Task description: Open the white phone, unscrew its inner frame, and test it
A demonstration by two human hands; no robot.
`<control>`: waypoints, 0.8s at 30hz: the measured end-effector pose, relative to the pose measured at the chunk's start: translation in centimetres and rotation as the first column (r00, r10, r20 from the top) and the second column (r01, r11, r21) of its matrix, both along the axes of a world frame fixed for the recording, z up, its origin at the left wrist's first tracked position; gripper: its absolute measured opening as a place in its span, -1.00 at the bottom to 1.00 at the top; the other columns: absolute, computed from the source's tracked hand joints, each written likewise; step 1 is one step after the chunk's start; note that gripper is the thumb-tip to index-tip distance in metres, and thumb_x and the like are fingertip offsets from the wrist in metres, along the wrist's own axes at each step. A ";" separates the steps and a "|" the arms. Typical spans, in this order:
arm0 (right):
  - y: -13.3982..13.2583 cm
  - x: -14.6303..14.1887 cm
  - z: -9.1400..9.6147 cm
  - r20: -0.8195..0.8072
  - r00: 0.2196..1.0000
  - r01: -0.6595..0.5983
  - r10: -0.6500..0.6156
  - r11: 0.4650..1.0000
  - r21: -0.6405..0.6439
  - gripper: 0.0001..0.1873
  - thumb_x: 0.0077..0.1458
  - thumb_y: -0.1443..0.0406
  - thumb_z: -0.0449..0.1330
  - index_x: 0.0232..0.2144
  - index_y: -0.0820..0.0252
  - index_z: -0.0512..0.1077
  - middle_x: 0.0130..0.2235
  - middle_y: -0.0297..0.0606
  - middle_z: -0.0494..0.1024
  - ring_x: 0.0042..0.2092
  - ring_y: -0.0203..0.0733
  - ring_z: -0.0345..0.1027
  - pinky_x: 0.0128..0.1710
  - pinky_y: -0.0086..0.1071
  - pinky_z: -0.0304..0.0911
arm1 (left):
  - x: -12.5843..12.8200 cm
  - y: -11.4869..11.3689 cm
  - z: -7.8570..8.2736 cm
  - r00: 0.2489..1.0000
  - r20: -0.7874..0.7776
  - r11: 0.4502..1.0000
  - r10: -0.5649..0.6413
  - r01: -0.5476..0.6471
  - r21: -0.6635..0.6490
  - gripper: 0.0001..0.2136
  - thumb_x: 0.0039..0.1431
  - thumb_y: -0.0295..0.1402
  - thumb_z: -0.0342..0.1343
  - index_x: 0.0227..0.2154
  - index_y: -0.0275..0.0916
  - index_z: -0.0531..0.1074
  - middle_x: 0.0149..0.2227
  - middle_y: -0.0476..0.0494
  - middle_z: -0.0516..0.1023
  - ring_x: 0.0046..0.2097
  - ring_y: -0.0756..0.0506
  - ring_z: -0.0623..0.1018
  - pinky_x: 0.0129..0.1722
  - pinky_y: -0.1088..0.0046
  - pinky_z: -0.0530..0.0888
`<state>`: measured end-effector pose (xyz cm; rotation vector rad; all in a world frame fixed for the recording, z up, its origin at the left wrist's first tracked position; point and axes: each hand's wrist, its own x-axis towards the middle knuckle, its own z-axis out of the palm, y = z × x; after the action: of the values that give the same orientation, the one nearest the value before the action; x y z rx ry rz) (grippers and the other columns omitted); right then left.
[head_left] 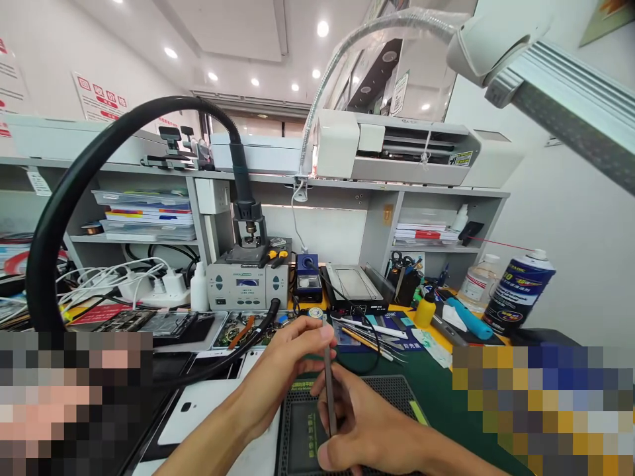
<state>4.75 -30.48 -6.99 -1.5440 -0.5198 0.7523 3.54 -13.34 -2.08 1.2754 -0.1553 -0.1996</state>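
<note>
A thin dark phone stands upright between my hands, seen edge-on, so its screen and back are hidden. My left hand grips its top end between thumb and fingers. Lower down, my right hand is closed around it, the thumb near the bottom end and the fingers behind. Below both hands lies a black perforated work mat with a recessed middle and yellow-green lettering. To the left, a white tablet-like device rests beside the mat.
A hot air station with a thick black hose arching leftward stands behind. Tweezers and pens lie ahead. A yellow bottle and a blue spray can stand right. A lamp overhangs at upper right.
</note>
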 end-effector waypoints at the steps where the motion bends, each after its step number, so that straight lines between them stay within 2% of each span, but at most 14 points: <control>1: 0.0 0.0 0.0 -0.004 1.000 -0.003 0.003 1.000 -0.004 -0.40 -0.24 0.39 0.39 -0.14 0.15 0.22 -0.34 -0.47 0.33 -0.49 -0.44 0.18 -0.70 -0.62 0.17 | 0.0 0.0 0.0 1.000 0.000 1.000 -0.010 0.010 0.003 -0.72 0.14 -0.10 0.24 -0.31 -0.23 0.45 -0.18 -0.17 0.48 -0.08 -0.19 0.48 -0.10 0.32 0.42; 6: 0.0 0.2 -0.4 -0.042 0.999 0.006 -0.007 1.000 -0.016 -0.40 -0.25 0.41 0.39 -0.14 0.17 0.23 -0.36 -0.50 0.36 -0.57 -0.49 0.18 -0.73 -0.61 0.23 | 0.1 0.3 -0.1 0.999 0.000 0.999 -0.043 0.043 0.006 -0.72 0.15 -0.08 0.23 -0.33 -0.20 0.41 -0.22 -0.11 0.45 -0.12 -0.17 0.49 -0.17 0.36 0.42; 10: -0.1 0.7 -0.8 -0.107 0.994 0.004 0.000 0.999 0.036 -0.39 -0.27 0.43 0.39 -0.13 0.17 0.26 -0.38 -0.50 0.39 -0.59 -0.47 0.21 -0.74 -0.58 0.26 | 0.1 0.4 -0.5 0.999 -0.008 0.999 -0.031 0.031 0.019 -0.69 0.16 -0.03 0.22 -0.30 -0.19 0.41 -0.20 -0.10 0.46 -0.12 -0.16 0.49 -0.18 0.35 0.42; 13: -0.3 0.9 -0.7 -0.155 0.988 -0.003 0.019 0.995 0.100 -0.45 -0.27 0.43 0.37 -0.17 0.18 0.31 -0.39 -0.49 0.41 -0.61 -0.47 0.17 -0.74 -0.58 0.24 | 0.3 0.3 -0.7 1.000 -0.013 1.000 -0.003 0.003 0.016 -0.65 0.17 0.03 0.19 -0.31 -0.19 0.42 -0.21 -0.10 0.47 -0.16 -0.15 0.49 -0.23 0.35 0.42; 17: -0.8 1.1 -0.4 -0.238 0.970 -0.010 0.054 0.983 0.182 -0.51 -0.24 0.38 0.34 -0.16 0.21 0.38 -0.39 -0.41 0.41 -0.53 -0.41 0.18 -0.69 -0.59 0.18 | 0.7 0.2 -1.2 0.996 -0.050 0.997 0.076 -0.074 0.032 -0.58 0.13 0.10 0.18 -0.30 -0.21 0.44 -0.18 -0.16 0.53 -0.16 -0.17 0.50 -0.17 0.29 0.41; 24: -1.3 1.4 -0.6 -0.257 0.961 -0.045 0.100 0.976 0.214 -0.53 -0.17 0.38 0.29 -0.11 0.23 0.45 -0.38 -0.35 0.40 -0.52 -0.39 0.17 -0.66 -0.55 0.08 | 1.4 0.7 -1.8 0.988 -0.110 0.994 0.106 -0.103 0.028 -0.56 0.13 0.09 0.17 -0.26 -0.25 0.50 -0.20 -0.20 0.55 -0.22 -0.15 0.50 -0.17 0.28 0.42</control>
<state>6.14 -31.74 -7.59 -1.2140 -0.4407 0.9181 4.98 -12.60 -3.87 1.2878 0.0095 -0.1825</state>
